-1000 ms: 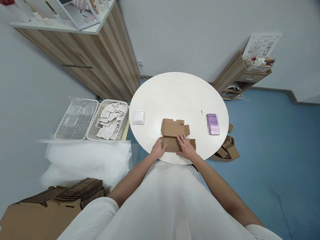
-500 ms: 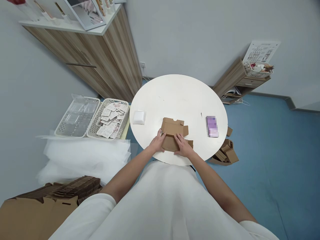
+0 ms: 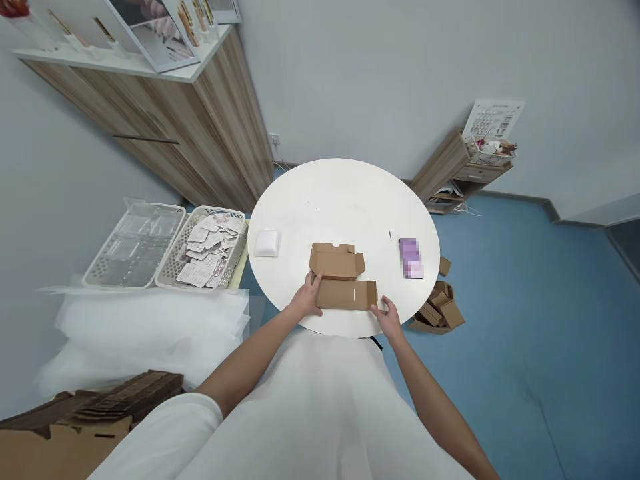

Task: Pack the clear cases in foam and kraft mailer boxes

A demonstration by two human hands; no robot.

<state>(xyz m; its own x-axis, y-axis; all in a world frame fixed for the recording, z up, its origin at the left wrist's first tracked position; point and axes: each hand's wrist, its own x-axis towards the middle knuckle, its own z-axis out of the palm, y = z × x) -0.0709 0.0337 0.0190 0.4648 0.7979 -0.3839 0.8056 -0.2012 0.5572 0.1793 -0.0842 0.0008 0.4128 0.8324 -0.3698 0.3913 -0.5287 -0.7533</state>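
A brown cardboard folding box (image 3: 343,295) lies unfolded near the front edge of the round white table (image 3: 350,193), its lid panel towards the back and an end flap out to the right. My left hand (image 3: 306,297) grips the box's left edge, fingers at the fold and thumb lower down. Beside the right end flap is my right hand (image 3: 390,319), its fingers apart and one fingertip at the flap's corner. A white packet (image 3: 267,243) lies on the table to the left. To the right rests a purple, pixelated item (image 3: 411,258).
Left of the table stand a basket of clear plastic cases (image 3: 143,240) and a basket of printed cards (image 3: 205,250). White foam sheets (image 3: 150,327) and stacked cardboard (image 3: 100,407) lie nearer. A carton of folded boxes (image 3: 440,310) sits on the floor at right.
My right hand has moved right, from the box's middle to its end flap, which now lies out flat. My left hand stays at the left edge. The view has shifted slightly.
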